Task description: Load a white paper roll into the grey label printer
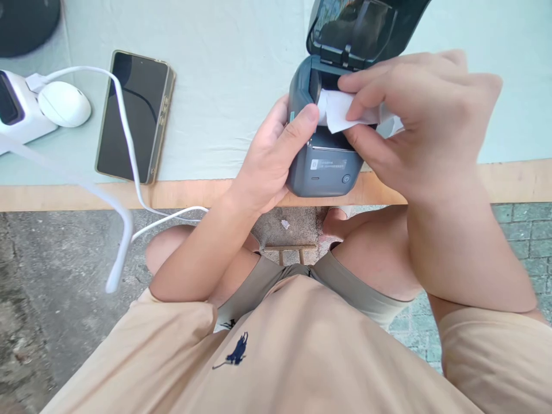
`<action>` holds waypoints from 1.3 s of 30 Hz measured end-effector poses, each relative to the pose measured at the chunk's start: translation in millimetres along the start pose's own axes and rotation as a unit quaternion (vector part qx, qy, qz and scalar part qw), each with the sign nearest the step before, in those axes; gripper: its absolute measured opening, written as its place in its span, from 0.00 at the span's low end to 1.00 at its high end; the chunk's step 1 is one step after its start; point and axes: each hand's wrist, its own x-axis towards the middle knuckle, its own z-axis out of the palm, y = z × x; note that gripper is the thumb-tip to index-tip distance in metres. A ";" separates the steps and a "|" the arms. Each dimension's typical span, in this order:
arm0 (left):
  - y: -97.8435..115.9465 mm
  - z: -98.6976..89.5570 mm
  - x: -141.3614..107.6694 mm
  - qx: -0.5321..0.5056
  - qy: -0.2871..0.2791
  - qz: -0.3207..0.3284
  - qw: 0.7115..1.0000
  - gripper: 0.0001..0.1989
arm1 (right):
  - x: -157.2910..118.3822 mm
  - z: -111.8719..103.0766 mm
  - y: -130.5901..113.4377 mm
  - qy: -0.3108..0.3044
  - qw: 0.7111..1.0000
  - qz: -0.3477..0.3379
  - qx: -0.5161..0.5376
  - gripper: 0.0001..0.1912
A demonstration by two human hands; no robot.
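Observation:
A dark blue-grey label printer [325,172] stands at the table's front edge, its dark see-through lid [362,29] swung up and back. My left hand [280,146] is wrapped round the printer's left side, the thumb lying over the rim of the opening. Inside the opening is white paper [340,109], its loose end sticking out. My right hand [401,109] reaches over the printer from the right and pinches this paper between thumb and fingers. The right side of the printer and part of the paper are hidden behind that hand.
Left of the printer a smartphone [133,115] lies on the pale cloth [215,86], a white cable [123,109] running across it. Farther left are a white device with a dark screen [11,103], a white rounded object [64,104] and a dark round object [28,23].

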 end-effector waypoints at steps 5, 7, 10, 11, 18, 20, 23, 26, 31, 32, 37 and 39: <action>-1.8 4.0 2.2 0.012 0.016 0.014 1.000 0.08 | -0.3 -0.7 -3.4 0.046 0.999 -0.011 -0.004 0.01; -2.2 4.2 2.2 0.001 0.003 0.013 1.000 0.10 | -1.8 -1.9 -8.8 0.059 0.998 -0.025 -0.007 0.03; -1.7 4.2 0.5 -0.024 0.006 0.004 1.000 0.08 | -4.3 -2.4 -16.3 0.034 0.999 -0.039 -0.006 0.04; -1.3 4.0 -0.2 -0.027 0.019 0.005 0.999 0.05 | -4.8 -2.3 -17.6 0.022 0.999 -0.046 0.002 0.03; -1.7 -5.0 -0.1 0.010 0.003 0.011 1.000 0.11 | -4.8 -2.1 -14.5 0.012 0.997 -0.053 0.055 0.04; -2.7 -6.2 -0.2 -0.004 -0.004 0.025 1.000 0.10 | -5.2 -2.4 -12.9 0.019 0.998 -0.039 0.044 0.05; -3.3 -4.8 -1.3 -0.024 -0.009 0.038 0.999 0.10 | -6.0 -1.0 -10.2 0.054 0.993 -0.104 0.029 0.04; -3.2 -3.3 -2.1 -0.040 0.001 0.026 0.999 0.09 | -6.1 2.6 -7.3 0.095 0.982 -0.159 0.022 0.04; -2.2 -7.0 -0.2 -0.042 0.010 0.007 0.999 0.12 | -4.8 7.2 -3.9 0.153 0.966 -0.206 0.023 0.03; -1.7 -8.1 0.3 -0.041 0.000 0.001 0.999 0.12 | -4.7 7.5 -3.8 0.154 0.965 -0.211 0.026 0.02; 0.8 -11.8 1.2 -0.035 -0.024 -0.011 0.999 0.10 | -5.8 8.0 -5.8 0.153 0.962 -0.224 0.035 0.02; 0.7 -12.2 1.2 -0.026 -0.008 -0.009 1.000 0.09 | -6.6 8.9 -6.9 0.148 0.966 -0.211 0.008 0.04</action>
